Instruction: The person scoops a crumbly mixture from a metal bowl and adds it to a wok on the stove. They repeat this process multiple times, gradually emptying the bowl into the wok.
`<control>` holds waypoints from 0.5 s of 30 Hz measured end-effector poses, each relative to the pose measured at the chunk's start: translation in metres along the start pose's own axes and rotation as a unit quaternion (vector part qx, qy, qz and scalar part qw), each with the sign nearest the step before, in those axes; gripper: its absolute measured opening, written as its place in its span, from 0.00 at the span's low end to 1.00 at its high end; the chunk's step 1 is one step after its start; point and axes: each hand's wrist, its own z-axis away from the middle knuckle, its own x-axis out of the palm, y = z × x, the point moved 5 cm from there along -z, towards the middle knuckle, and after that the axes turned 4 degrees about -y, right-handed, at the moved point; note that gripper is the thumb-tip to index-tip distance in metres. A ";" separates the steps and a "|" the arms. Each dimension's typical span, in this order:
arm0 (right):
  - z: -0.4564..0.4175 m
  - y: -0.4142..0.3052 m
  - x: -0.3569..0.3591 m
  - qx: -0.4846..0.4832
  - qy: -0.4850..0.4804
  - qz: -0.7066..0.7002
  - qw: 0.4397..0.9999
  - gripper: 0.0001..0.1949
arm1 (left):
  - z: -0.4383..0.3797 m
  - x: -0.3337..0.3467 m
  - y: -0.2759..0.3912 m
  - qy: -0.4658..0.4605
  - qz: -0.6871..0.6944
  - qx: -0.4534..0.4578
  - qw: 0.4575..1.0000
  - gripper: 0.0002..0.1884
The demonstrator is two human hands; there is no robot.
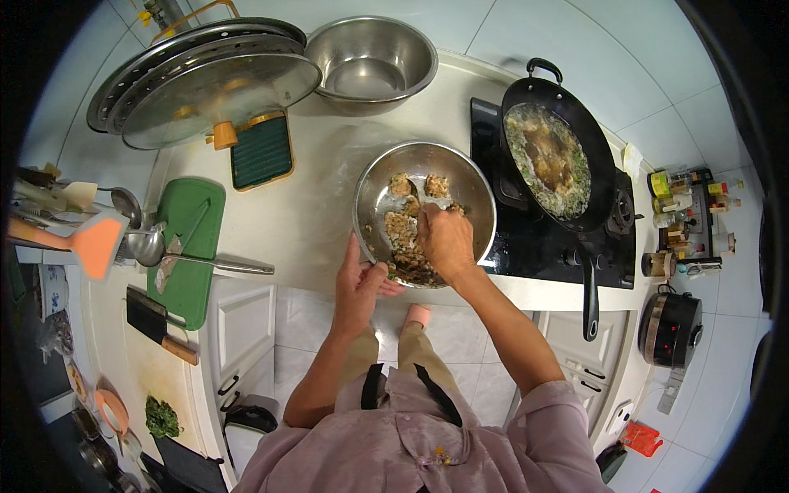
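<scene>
A stainless steel mixing bowl (425, 154) stands on the counter before me, holding a chopped, brownish food mixture (404, 237). Several lumps shaped from the mixture, one of them a rounded lump (437, 186), sit toward the bowl's far side. My left hand (363, 280) grips the near-left rim, thumb on top and fingers underneath. Inside the bowl, my right hand (447, 240) is curled with its fingertips down at the mixture. A dark, spoon-like shape (413, 190) shows beside those fingers; whether they hold it is hidden.
Right of the bowl, a black wok (607, 185) with bubbling, greenish broth sits on the gas hob (530, 252), handle toward me. An empty steel basin (376, 77) and glass lid (185, 117) stand behind. Leftward are a green cutting board (185, 246), ladle (234, 266) and cleaver (148, 314).
</scene>
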 end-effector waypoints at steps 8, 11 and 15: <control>0.009 -0.001 0.035 0.127 -0.093 -0.462 0.873 0.09 | -0.003 0.000 0.003 -0.024 -0.004 0.025 0.999 0.37; 0.013 0.006 0.048 0.162 -0.117 -0.584 0.787 0.10 | -0.001 0.000 0.005 -0.021 -0.013 0.024 0.999 0.37; 0.017 0.014 0.047 0.215 -0.168 -0.662 0.698 0.09 | -0.002 -0.002 0.003 -0.011 -0.015 0.012 1.000 0.37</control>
